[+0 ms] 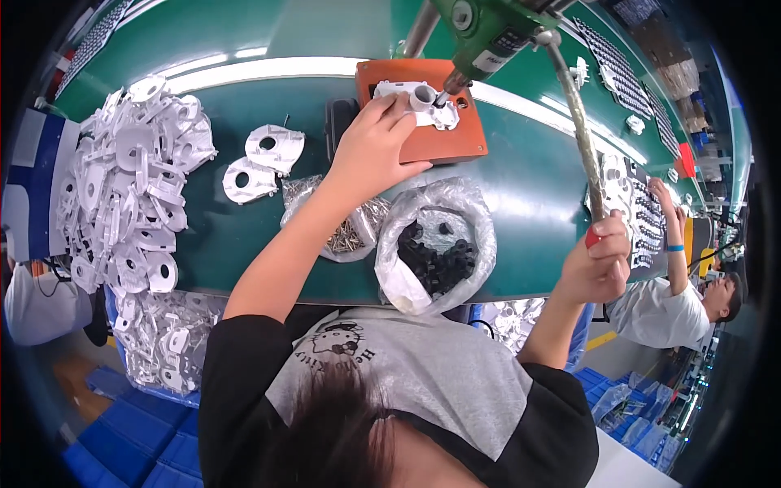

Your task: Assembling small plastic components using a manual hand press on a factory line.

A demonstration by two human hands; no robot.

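Observation:
My left hand (376, 140) is closed on the left side of a white plastic housing (444, 117) with a round collar. The housing lies on an orange block (443, 148), and the tip of a green bench press (490, 41) comes down beside the collar. Whether that tip touches the housing I cannot tell. Over to the right, my right hand (598, 259) is wrapped round the lower end of the press's long metal lever (579, 122), where a red grip shows by the fingers. Part of the housing is hidden behind my left fingers.
A tall heap of white plastic parts (134, 183) fills the left end of the green bench, with two loose ones (275, 150) nearby. Closer stand a bag of metal screws or pins (348, 237) and a bag of black parts (443, 264). A co-worker (667, 313) reaches over trays at right.

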